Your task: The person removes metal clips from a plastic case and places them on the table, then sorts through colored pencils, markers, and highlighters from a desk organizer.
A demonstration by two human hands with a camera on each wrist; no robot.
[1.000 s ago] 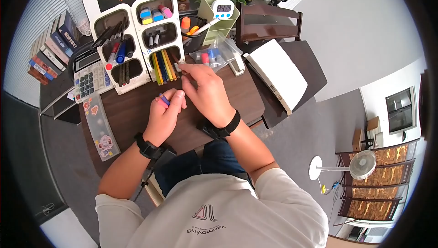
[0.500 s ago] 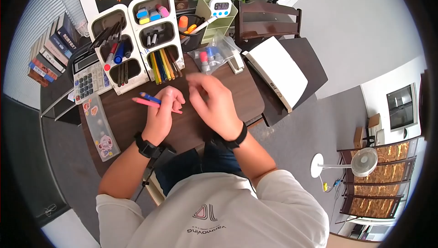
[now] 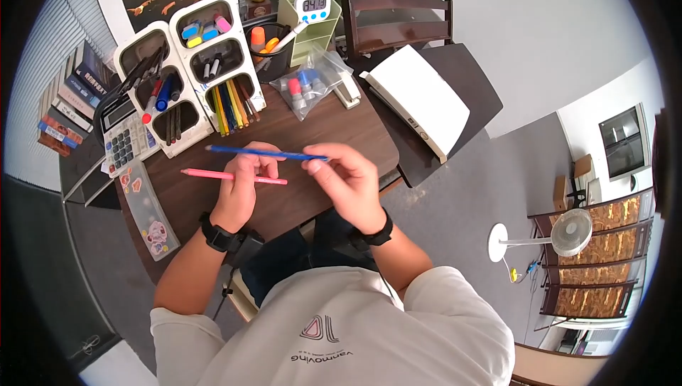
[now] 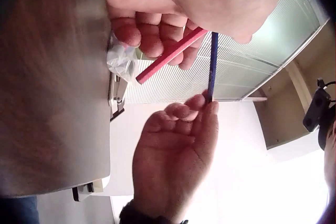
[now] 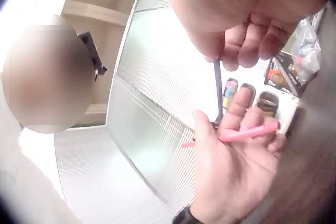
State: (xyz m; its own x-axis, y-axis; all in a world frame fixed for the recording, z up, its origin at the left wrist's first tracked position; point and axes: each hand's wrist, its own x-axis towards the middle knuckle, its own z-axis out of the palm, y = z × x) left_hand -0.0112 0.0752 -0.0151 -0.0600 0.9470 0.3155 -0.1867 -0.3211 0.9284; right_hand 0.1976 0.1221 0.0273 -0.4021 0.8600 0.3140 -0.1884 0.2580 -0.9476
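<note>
A pink pencil (image 3: 202, 173) lies across my left hand (image 3: 240, 190), held between the thumb and the curled fingers, both ends sticking out. My right hand (image 3: 352, 190) pinches one end of a blue pencil (image 3: 288, 155) between thumb and fingertips. The blue pencil stretches leftward and passes just beyond the left fingertips in the head view. In the right wrist view its far part runs down beside the left thumb. Both hands are over the near part of the brown desk (image 3: 334, 137), the right one raised beside the left.
Behind the hands stands a white organizer (image 3: 192, 77) holding pens, highlighters and colored pencils (image 3: 231, 105). A calculator (image 3: 128, 143) and a stickered strip (image 3: 148, 212) are left. To the right are a clear bag (image 3: 309, 87), a stapler (image 3: 348, 91) and a white box (image 3: 419, 98).
My right hand has left the organizer and moved toward me, now pinching the blue pencil's end. The blue pencil, earlier in the left hand with the pink one, has been drawn rightward. The head view has shifted.
</note>
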